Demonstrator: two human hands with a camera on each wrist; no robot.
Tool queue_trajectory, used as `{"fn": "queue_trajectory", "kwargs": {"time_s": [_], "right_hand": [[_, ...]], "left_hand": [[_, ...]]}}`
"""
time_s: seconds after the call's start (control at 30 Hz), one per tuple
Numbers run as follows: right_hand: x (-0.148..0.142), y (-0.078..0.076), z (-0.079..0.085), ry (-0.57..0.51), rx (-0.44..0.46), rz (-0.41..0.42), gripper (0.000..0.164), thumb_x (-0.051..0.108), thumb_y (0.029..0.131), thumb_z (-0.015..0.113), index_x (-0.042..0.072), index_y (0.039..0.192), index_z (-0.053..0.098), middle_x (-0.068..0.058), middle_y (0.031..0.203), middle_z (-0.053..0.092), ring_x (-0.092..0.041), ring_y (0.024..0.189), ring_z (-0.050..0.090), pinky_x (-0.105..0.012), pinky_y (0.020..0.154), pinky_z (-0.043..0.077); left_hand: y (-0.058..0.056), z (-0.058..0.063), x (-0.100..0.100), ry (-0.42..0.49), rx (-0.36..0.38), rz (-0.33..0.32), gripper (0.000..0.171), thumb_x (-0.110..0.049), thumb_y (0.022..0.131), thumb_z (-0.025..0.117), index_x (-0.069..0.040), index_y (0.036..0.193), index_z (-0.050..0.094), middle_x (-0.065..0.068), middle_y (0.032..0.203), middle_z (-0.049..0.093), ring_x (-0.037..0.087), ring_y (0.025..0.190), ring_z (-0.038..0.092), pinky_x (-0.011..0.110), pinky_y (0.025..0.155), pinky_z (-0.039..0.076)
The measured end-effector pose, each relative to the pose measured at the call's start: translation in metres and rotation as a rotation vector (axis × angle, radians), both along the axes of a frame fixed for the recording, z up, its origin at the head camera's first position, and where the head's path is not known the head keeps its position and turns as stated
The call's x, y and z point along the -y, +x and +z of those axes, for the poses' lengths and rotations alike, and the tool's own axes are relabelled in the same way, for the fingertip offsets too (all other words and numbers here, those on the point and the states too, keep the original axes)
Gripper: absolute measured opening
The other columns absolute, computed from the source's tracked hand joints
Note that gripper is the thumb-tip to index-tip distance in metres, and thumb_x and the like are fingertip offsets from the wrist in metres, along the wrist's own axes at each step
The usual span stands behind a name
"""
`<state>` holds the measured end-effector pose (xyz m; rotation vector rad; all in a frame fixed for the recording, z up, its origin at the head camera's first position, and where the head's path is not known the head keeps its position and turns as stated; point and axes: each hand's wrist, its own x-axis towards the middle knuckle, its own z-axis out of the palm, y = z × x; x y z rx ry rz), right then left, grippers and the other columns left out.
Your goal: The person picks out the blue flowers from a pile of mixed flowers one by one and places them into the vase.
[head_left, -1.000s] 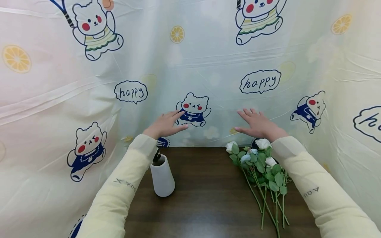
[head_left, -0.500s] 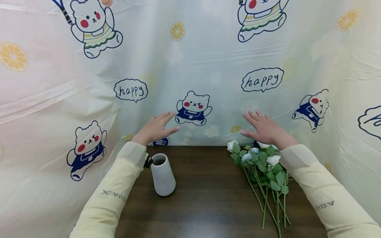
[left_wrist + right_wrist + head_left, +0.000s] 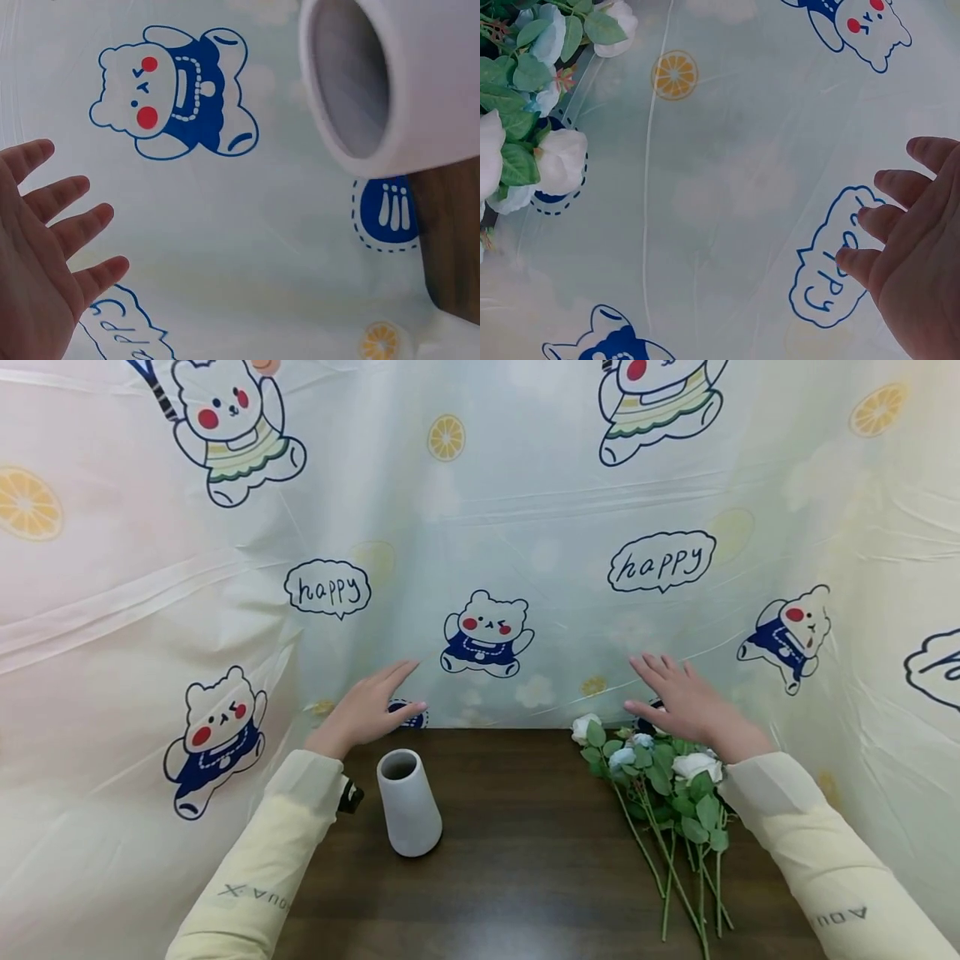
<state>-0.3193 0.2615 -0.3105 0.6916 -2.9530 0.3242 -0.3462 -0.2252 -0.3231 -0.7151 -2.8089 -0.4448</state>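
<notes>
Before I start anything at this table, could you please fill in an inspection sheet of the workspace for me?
Surface: dark brown table with a soft glare near its front.
Job's things: white vase standing at the left, mouth up, no stem showing in it; bunch of white and pale blue flowers lying at the right, blooms toward the back, stems toward the person.
Clutter: nothing seen.
Hands: left hand raised near the vase, right hand raised near the blooms; both have fingers extended and hold nothing.
Cables: nothing seen.
Surroundings: pale fabric behind and at both sides, printed with bears, orange slices and "happy" bubbles.
</notes>
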Motion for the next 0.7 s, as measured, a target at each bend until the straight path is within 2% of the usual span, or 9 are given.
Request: {"fn": "queue_trajectory", "kwargs": {"time_s": [0.23,0.5,0.7], "right_hand": [[-0.013,0.011,-0.011,-0.07,0.005,-0.026,0.079,0.053,0.099,0.045,0.008,0.156,0.014,-0.025,0.157,0.012,-0.046,0.143,0.002,-0.061,0.112,0.002],[-0.027,0.021,-0.026,-0.131,0.037,-0.065,0.075,0.05,0.101,0.043,0.009,0.156,0.013,-0.024,0.157,0.014,-0.046,0.143,0.002,-0.065,0.11,0.005],[-0.037,0.03,-0.041,-0.151,-0.009,-0.075,0.071,0.045,0.102,0.044,0.01,0.156,0.014,-0.026,0.156,0.019,-0.051,0.14,0.008,-0.07,0.105,0.011]], "left_hand": [[0.01,-0.017,0.013,0.066,-0.016,-0.026,0.079,-0.057,0.093,0.054,-0.016,0.154,0.026,0.012,0.156,0.029,0.033,0.141,0.028,0.052,0.112,0.023],[0.02,-0.042,0.028,0.102,-0.018,0.002,0.079,-0.051,0.094,0.057,-0.015,0.155,0.023,0.012,0.156,0.028,0.034,0.14,0.029,0.053,0.111,0.025],[0.026,-0.059,0.034,0.141,-0.044,0.009,0.081,-0.054,0.093,0.058,-0.013,0.154,0.025,0.012,0.155,0.03,0.035,0.139,0.032,0.055,0.109,0.028]]}}
